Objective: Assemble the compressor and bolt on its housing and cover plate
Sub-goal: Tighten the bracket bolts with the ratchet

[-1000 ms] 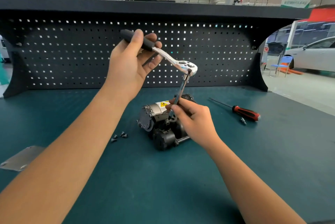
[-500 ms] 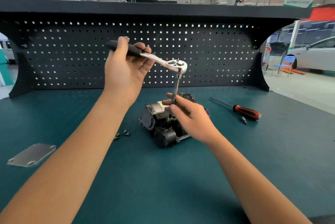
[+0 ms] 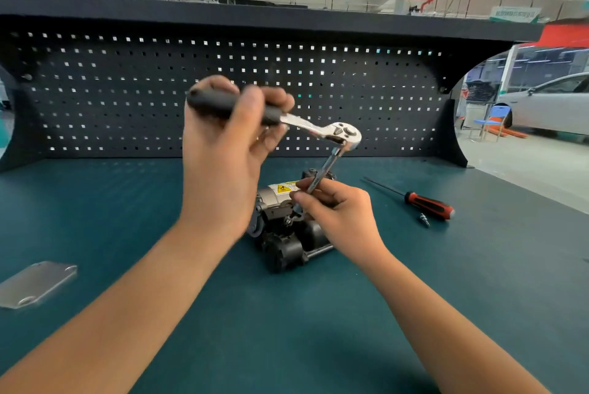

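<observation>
Mid-bolting, by the look of it. Left hand [image 3: 223, 164] grips the ratchet [image 3: 334, 132] handle, right hand [image 3: 338, 212] pinches its extension bar [image 3: 328, 164] down onto the compressor [image 3: 280, 234], mid-tabletop [image 3: 318, 330]. Cover plate [image 3: 35, 282] lies loose, well apart at left: not yet fitted.

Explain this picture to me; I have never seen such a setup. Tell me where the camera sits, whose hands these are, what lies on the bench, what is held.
One camera, worn on a person's head, looks down at their two bare hands; no robot. The left hand grips the black handle of a chrome ratchet wrench. The right hand pinches the wrench's slim steel extension bar, which runs down to the small grey-and-black compressor on the teal workbench. Also there: a flat grey metal plate at the left, a red-and-black screwdriver at the right.
</observation>
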Motion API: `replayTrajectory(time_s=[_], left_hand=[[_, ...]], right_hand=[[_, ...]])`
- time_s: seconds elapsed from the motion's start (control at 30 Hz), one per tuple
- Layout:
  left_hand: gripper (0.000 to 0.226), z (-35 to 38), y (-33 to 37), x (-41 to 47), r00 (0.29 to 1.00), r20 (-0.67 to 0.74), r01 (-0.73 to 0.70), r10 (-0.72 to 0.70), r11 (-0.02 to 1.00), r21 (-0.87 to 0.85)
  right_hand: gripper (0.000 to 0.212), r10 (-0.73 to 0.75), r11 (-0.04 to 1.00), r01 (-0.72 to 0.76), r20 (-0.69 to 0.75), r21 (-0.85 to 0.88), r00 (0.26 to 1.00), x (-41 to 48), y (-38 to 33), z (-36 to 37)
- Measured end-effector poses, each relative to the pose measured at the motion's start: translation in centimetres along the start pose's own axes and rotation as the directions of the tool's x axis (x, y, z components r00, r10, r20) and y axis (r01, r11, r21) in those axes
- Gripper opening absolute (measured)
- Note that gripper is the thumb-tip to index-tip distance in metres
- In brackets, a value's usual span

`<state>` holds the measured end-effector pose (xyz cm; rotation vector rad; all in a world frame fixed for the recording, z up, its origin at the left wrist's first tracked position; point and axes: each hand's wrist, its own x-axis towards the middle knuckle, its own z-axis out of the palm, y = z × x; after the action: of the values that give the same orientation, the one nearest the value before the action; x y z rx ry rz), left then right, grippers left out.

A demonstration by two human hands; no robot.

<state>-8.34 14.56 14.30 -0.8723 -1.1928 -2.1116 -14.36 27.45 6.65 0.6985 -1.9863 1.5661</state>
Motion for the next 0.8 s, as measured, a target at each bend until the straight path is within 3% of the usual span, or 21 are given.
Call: replayTrajectory(time_s=[0.07, 0.13, 0.2, 0.27, 0.37, 0.47, 0.6, 0.7, 0.8], left_hand=[[0.016, -0.5, 0.2, -2.4, 0.981, 0.149, -0.141, 0.122, 0.982, 0.124], [0.011, -0.9, 0.3, -2.7, 0.978, 0.172, -0.144, 0.118, 0.978, 0.149], [0.003, -1.3, 0.4, -0.8, 0.998, 0.06, -0.039, 0.034, 0.996, 0.086], [0.013, -1.7, 0.0, 2.1, 0.991, -0.106, 0.076, -0.081, 0.996, -0.044], [0.021, -1.9, -1.3, 6.0, 0.924, -0.249, 0.232, -0.289, 0.944, -0.235], [0.025, -1.2, -2.4, 8.7, 0.853, -0.153, 0.417, -0.5, 0.827, -0.378], [0.026, 1.0, -3.0, 10.0, 0.782, -0.006, 0.6, -0.623, 0.757, -0.26], [0.028, 2.0, -2.5, 8.7, 0.841, -0.092, 0.507, -0.534, 0.835, -0.215], [0.021, 1.3, -1.0, 4.4, 0.953, -0.238, 0.169, -0.186, 0.982, -0.089]], right_hand=[[0.009, 0.001, 1.0, -0.002, -0.042, -0.03, 0.999, 0.2, -0.2, 0.4], [0.011, 0.006, 0.998, -0.006, -0.007, -0.058, 1.0, 0.3, -0.4, 0.2], [0.016, 0.019, 0.998, -0.013, 0.109, -0.054, 0.994, 0.5, -0.6, -0.3], [0.026, 0.011, 1.0, -0.005, 0.232, -0.025, 0.973, 0.4, -0.8, -0.3], [0.036, -0.026, 1.0, 0.027, 0.244, -0.001, 0.969, -0.1, -0.7, 0.6], [0.03, -0.107, 0.984, 0.129, 0.178, -0.12, 0.978, -0.1, -0.2, 1.0], [0.024, -0.234, 0.946, 0.254, 0.116, -0.203, 0.965, -0.1, 0.3, 0.7], [0.021, -0.247, 0.949, 0.256, 0.072, -0.184, 0.966, -0.7, 0.7, 0.7], [0.013, -0.168, 0.981, 0.164, -0.029, -0.108, 0.985, -0.8, 1.0, 0.8]])
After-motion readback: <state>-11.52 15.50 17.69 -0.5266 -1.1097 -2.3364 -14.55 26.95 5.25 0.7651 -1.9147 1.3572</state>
